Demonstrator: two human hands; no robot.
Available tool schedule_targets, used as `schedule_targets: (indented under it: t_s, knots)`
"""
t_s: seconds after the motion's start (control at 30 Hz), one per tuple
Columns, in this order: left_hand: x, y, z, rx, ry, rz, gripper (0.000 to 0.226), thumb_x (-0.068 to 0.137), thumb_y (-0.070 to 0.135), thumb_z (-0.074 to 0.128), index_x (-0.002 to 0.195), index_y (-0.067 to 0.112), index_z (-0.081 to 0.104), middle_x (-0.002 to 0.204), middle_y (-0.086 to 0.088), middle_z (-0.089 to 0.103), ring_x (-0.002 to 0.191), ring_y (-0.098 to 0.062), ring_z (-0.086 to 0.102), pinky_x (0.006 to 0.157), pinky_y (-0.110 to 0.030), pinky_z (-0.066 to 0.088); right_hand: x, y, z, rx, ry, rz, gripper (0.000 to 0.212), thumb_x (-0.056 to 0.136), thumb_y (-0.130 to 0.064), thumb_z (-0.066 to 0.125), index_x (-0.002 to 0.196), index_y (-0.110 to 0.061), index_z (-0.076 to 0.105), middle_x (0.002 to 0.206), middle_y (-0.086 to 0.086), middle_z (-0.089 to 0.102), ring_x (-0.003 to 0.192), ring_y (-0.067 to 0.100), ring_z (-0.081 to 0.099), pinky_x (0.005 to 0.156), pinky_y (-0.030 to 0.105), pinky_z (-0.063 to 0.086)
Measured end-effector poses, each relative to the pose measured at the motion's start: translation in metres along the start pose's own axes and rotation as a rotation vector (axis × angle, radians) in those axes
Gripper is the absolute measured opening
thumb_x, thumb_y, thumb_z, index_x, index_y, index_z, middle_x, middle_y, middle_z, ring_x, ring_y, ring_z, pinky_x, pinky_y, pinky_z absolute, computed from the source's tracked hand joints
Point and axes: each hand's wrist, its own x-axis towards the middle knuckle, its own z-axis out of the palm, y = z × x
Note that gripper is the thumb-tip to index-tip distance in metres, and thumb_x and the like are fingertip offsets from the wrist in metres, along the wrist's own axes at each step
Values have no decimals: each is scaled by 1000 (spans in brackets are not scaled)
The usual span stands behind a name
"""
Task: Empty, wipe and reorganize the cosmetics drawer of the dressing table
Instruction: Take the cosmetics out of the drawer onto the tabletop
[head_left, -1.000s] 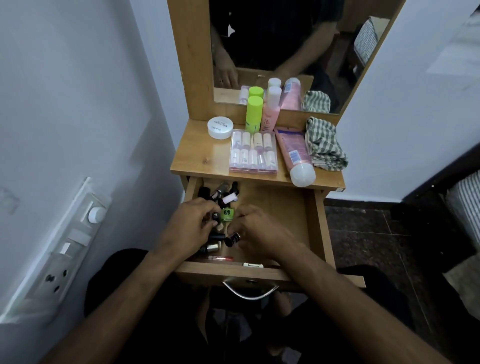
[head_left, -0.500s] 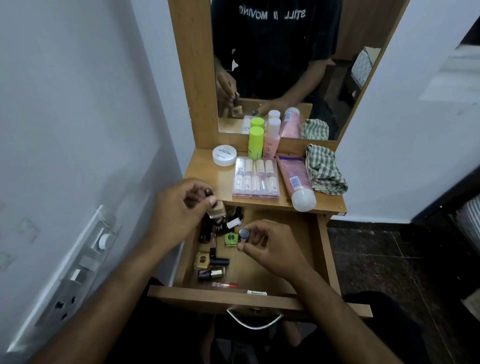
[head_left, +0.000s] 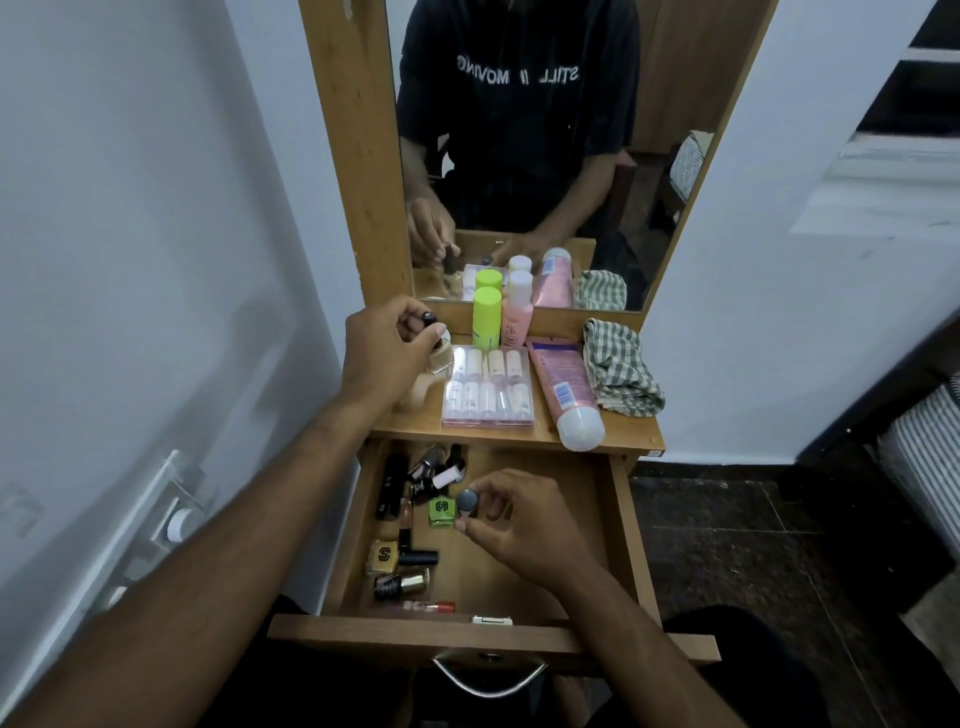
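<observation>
While drawer open, hands hold bottles.

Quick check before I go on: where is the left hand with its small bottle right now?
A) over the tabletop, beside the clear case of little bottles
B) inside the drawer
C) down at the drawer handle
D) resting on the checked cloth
A: the left hand holds a small bottle over the tabletop, just left of the clear case, while the right hand is over the open drawer.
</observation>
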Motion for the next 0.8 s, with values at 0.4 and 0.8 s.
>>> schedule_targets:
  t_s: [0.4, 0.8]
  knots:
    - [6, -10, 5, 60, 18, -103, 13, 84, 24, 81, 85, 14, 72, 73, 2, 69, 61, -2, 57, 56, -6, 45, 3, -4, -1, 167, 129, 1, 25, 79, -28, 85, 100, -23, 74, 85, -10, 70, 76, 14, 65, 64, 26, 56]
    - [-10, -21, 16, 11, -5, -83, 16, 81, 25, 82, 84, 16, 70, 71, 7, 67, 62, -1, 58, 59, -6, 44, 72, -49, -32, 267, 384, -76, 28, 82, -16, 84, 108, -14, 75, 93, -9, 75, 78, 7, 71, 66, 15, 55]
